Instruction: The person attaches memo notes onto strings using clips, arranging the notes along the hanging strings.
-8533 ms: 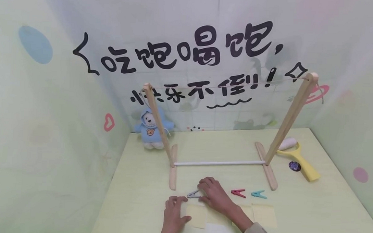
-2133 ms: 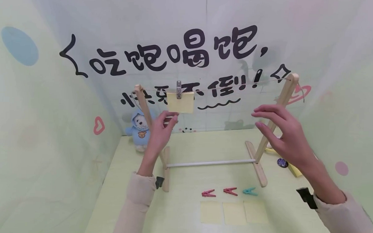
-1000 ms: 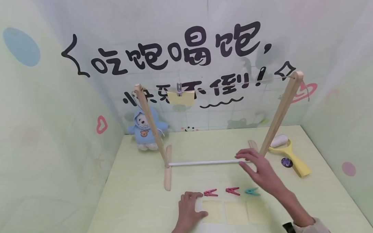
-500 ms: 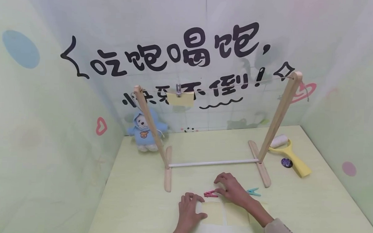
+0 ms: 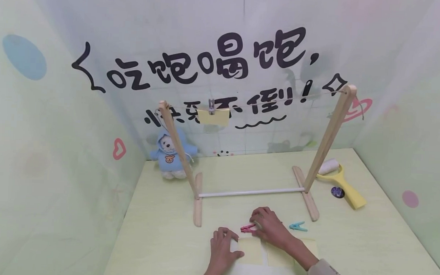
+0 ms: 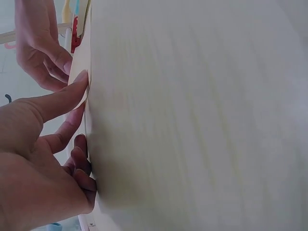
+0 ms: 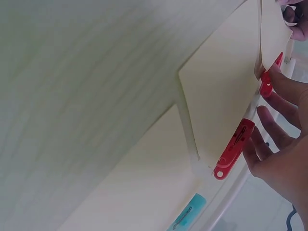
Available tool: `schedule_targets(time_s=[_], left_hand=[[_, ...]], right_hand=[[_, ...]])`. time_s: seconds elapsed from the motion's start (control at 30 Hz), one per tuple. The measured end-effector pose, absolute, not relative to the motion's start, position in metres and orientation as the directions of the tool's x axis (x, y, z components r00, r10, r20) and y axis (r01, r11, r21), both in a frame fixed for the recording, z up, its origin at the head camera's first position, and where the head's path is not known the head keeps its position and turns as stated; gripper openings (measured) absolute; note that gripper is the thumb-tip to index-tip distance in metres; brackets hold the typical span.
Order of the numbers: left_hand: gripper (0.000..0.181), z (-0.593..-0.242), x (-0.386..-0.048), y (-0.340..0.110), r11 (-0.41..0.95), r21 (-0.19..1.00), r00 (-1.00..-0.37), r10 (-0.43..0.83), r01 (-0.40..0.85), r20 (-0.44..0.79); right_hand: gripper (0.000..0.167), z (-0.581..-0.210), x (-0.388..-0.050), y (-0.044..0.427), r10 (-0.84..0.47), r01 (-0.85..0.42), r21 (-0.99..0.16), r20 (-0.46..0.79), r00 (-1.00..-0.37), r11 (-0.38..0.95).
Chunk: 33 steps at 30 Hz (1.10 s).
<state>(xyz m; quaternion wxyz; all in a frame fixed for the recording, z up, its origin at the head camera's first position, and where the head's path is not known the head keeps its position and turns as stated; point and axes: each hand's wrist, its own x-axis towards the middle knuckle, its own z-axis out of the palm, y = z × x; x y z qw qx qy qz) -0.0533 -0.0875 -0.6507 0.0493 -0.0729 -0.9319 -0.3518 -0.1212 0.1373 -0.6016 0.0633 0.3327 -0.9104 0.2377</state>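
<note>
Leftmost pale note (image 5: 251, 252) lies before the wooden rack (image 5: 329, 139), its edge pinched between the left hand (image 5: 221, 249)'s thumb and forefinger. Nearer the rack, the right hand (image 5: 271, 229)'s thumb and forefinger pinch a red clip (image 5: 246, 228); a turquoise clip (image 5: 297, 226) lies near the rack's right foot. Up on the rack's left half, a grey clip (image 5: 211, 106) holds a hanging note (image 5: 219, 118).
</note>
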Motion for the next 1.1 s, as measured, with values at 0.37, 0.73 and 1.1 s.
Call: schedule_targets(time_s=[0.37, 0.73, 1.1], left_hand=[[0.04, -0.648, -0.054, -0.087, 0.748, 0.643, -0.986, 0.1, 0.165, 0.137], [0.028, -0.647, -0.054, -0.087, 0.742, 0.653, -0.988, 0.092, 0.151, 0.124], [0.02, -0.636, -0.051, -0.087, 0.702, 0.698, -0.99, 0.094, 0.139, 0.104]], right_hand=[[0.029, -0.601, -0.119, 0.137, -0.558, -0.625, -0.373, 0.281, -0.781, 0.686], [0.03, -0.604, -0.118, 0.141, -0.552, -0.646, -0.383, 0.336, -0.763, 0.661], [0.024, -0.605, -0.118, 0.146, -0.494, -0.6, -0.541, 0.346, -0.798, 0.59]])
